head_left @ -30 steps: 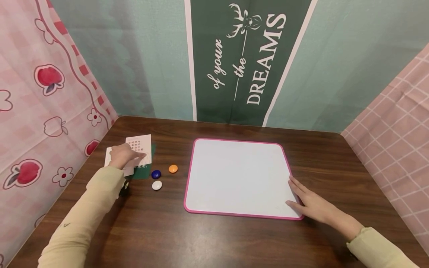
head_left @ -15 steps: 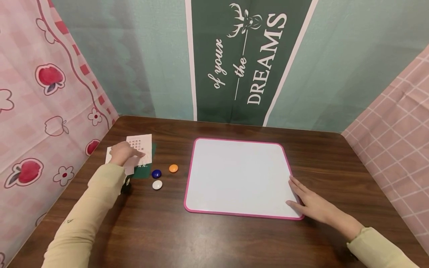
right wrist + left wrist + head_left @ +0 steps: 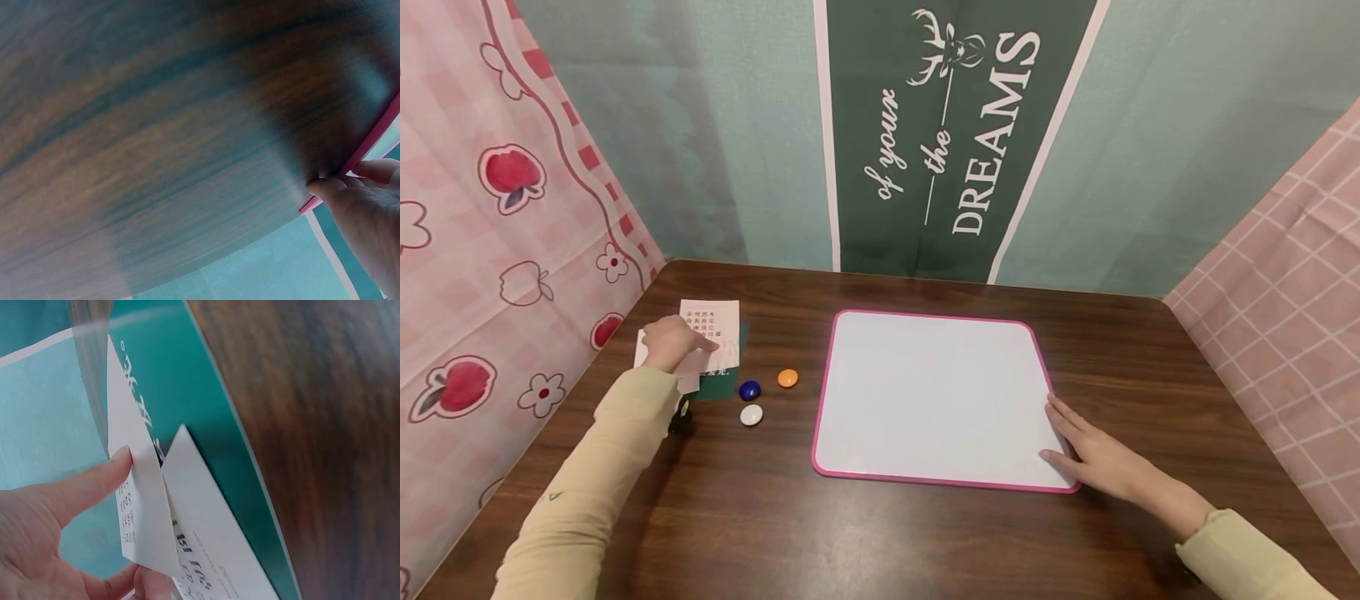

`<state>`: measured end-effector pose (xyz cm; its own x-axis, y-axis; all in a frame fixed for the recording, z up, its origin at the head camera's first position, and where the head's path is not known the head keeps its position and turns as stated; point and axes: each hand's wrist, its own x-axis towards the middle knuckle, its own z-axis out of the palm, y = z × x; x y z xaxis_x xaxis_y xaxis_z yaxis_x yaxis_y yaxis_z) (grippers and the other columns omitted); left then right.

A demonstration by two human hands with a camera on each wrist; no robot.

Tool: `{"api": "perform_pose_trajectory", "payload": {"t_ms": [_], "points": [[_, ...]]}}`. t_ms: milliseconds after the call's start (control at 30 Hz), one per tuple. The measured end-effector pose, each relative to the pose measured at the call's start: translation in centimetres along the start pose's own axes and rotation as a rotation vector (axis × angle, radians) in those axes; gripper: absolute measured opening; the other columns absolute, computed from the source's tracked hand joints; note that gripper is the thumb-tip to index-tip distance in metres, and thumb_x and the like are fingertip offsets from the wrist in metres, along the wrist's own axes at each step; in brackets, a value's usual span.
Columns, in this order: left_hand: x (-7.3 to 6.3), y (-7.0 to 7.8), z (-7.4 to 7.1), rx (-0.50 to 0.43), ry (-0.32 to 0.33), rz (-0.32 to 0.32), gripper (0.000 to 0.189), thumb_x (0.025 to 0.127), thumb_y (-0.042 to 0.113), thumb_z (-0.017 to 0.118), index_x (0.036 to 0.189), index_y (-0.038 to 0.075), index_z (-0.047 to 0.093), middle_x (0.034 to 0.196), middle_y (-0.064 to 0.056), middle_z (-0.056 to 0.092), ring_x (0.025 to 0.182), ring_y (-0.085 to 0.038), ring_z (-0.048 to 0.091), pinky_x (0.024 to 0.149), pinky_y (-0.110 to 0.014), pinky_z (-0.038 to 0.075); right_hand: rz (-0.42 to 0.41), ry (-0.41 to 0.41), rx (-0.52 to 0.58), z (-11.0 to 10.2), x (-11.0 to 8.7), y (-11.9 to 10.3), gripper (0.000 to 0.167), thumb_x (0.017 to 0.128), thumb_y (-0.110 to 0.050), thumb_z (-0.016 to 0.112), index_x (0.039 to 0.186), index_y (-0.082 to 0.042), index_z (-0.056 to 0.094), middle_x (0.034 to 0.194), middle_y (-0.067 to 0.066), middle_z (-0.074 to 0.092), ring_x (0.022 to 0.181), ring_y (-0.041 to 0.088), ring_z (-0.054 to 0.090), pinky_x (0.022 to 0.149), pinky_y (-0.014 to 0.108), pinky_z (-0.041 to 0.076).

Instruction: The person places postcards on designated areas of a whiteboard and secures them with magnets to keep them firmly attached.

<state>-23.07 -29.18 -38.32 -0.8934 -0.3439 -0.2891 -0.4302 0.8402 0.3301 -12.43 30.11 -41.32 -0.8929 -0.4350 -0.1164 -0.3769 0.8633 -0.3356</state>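
At the table's left, my left hand [image 3: 672, 342] pinches a white card [image 3: 722, 317] printed with characters. In the left wrist view the thumb lies on the card's face, the other fingers are at its lower edge, and the card is tilted up. Beneath it lie a second white card [image 3: 215, 534] and a larger dark green card [image 3: 181, 375] with white characters. My right hand [image 3: 1101, 458] rests on the right edge of a pink-rimmed whiteboard [image 3: 932, 400], near its lower right corner, fingers extended. In the right wrist view, fingertips touch the pink rim [image 3: 365, 147].
Three round glossy pieces lie between cards and whiteboard: blue [image 3: 749, 390], white [image 3: 751, 415] and orange [image 3: 787, 378]. A green curtain [image 3: 752, 150] hangs behind the dark wooden table [image 3: 880, 542]. Pink cloths flank it, one apple-printed [image 3: 512, 175] and one checked [image 3: 1300, 308].
My left hand has shifted slightly with the pinched card, and more of its printed characters show. The right hand, whiteboard and round pieces stay where they were.
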Motion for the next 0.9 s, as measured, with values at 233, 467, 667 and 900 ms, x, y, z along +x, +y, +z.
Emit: {"api": "perform_pose_trajectory", "payload": {"t_ms": [233, 467, 667, 900], "points": [[-0.5, -1.0, -0.2, -0.124, 0.046, 0.044, 0.054, 0.075, 0.021, 0.07, 0.106, -0.019, 0.049, 0.099, -0.029, 0.05, 0.085, -0.037, 0.044, 0.077, -0.047, 0.041, 0.0, 0.001, -0.013, 0.0, 0.0, -0.1, 0.078, 0.086, -0.048, 0.054, 0.14, 0.002, 0.028, 0.148, 0.018, 0.02, 0.129, 0.039, 0.03, 0.095, 0.055, 0.031], [-0.9, -1.5, -1.0, -0.193, 0.059, 0.067, 0.041, 0.077, 0.016, 0.067, 0.099, -0.015, 0.052, 0.089, -0.024, 0.051, 0.077, -0.032, 0.047, 0.063, -0.039, 0.043, 0.001, 0.001, -0.009, -0.1, 0.0, -0.1, 0.078, 0.086, -0.048, 0.054, 0.14, 0.002, 0.028, 0.148, 0.018, 0.02, 0.13, 0.038, 0.029, 0.096, 0.053, 0.031], [-1.2, -1.5, -1.6, -0.229, 0.059, 0.057, 0.043, 0.079, 0.014, 0.064, 0.104, -0.017, 0.048, 0.095, -0.027, 0.049, 0.082, -0.035, 0.047, 0.07, -0.044, 0.044, 0.001, 0.006, -0.011, 0.0, 0.0, 0.0, 0.078, 0.086, -0.048, 0.054, 0.14, 0.002, 0.028, 0.148, 0.018, 0.02, 0.13, 0.039, 0.029, 0.095, 0.055, 0.031], [-1.3, -1.2, -2.2, -0.228, 0.043, 0.034, 0.043, 0.08, 0.015, 0.063, 0.105, -0.017, 0.049, 0.091, -0.025, 0.051, 0.079, -0.033, 0.047, 0.066, -0.039, 0.043, 0.003, 0.006, -0.02, 0.1, 0.0, 0.1, 0.078, 0.086, -0.049, 0.054, 0.141, 0.001, 0.027, 0.148, 0.017, 0.02, 0.13, 0.038, 0.029, 0.095, 0.053, 0.032]]}}
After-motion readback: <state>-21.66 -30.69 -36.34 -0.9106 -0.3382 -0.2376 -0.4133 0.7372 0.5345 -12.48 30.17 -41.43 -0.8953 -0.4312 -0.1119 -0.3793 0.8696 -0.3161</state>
